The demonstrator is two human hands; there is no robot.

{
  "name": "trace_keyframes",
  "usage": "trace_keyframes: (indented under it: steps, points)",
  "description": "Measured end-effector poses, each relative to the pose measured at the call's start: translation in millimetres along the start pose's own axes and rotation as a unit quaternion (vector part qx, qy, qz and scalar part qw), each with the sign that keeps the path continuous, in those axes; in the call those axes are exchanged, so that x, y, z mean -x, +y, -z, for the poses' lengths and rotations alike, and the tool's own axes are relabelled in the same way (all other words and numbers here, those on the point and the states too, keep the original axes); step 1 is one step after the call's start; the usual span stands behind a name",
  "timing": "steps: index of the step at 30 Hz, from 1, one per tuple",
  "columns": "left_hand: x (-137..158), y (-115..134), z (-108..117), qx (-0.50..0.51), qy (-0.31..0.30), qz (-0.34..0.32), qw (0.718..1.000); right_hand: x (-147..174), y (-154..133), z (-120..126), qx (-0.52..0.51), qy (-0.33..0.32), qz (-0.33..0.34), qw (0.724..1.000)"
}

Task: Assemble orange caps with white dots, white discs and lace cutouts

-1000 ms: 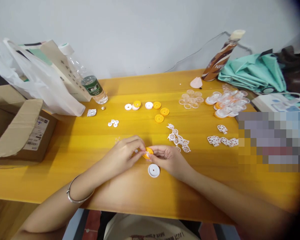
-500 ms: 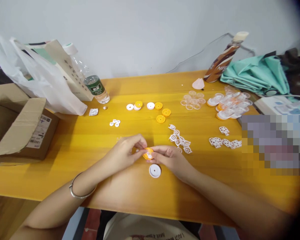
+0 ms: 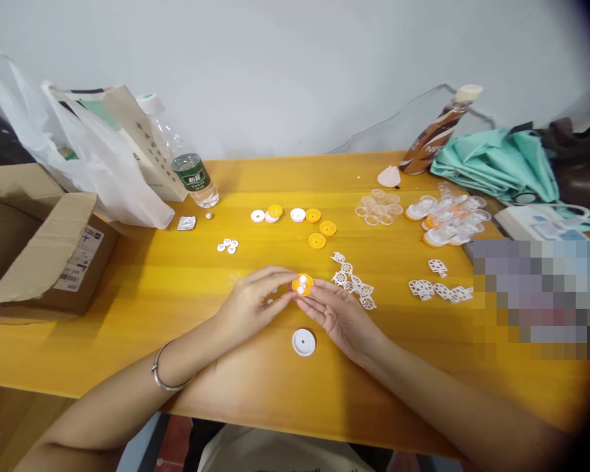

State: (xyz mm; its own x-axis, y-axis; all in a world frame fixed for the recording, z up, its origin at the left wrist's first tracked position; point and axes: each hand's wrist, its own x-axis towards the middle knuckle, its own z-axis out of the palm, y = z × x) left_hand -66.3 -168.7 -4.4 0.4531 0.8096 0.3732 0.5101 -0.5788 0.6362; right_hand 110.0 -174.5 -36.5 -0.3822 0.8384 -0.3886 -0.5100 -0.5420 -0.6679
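Note:
Between both hands is an orange plastic disc [image 3: 295, 289] with small white round pieces [image 3: 302, 284] on its face. My left hand [image 3: 255, 292] pinches the disc's left edge between thumb and fingers. From the other side, my right hand [image 3: 341, 314] grips its right edge, fingers partly underneath. A white disc with a centre hole [image 3: 303, 342] lies on the table just below the hands. To the right of them is a scatter of white openwork plastic parts [image 3: 356, 283]. Small white round caps [image 3: 227, 245] lie to the upper left.
Orange discs [image 3: 317, 240] and white discs [image 3: 257, 216] lie farther back. Clear rings [image 3: 379, 206] and a pile of covered discs [image 3: 452, 219] are back right. A water bottle [image 3: 195, 180], a cardboard box [image 3: 91, 259] and a brown bottle [image 3: 435, 134] stand around the table [image 3: 236, 387].
The orange disc has moved slightly up and right and turned its face more toward me. White pieces on it show more clearly, as my right fingers have shifted to its edge.

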Motion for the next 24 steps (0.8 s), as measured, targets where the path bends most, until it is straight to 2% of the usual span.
trace_keyframes:
  steps: [7,12,17,24]
  points:
    - [4.7,-4.3,-6.7,-0.017,-0.003,-0.031,0.999,0.9,-3.6,-2.0,0.059,0.003,-0.016,0.998]
    - [7.3,-0.8,-10.5,-0.088,0.018,-0.056,0.994,3.1,-1.0,-6.2,0.091,0.045,0.040,0.994]
    - [7.6,3.9,-16.4,-0.136,0.029,-0.024,0.990,5.2,4.8,-9.4,0.111,0.062,0.087,0.988]
    - [5.9,5.3,-19.7,-0.099,0.047,0.013,0.994,7.4,7.2,-11.2,0.156,0.034,0.146,0.976]
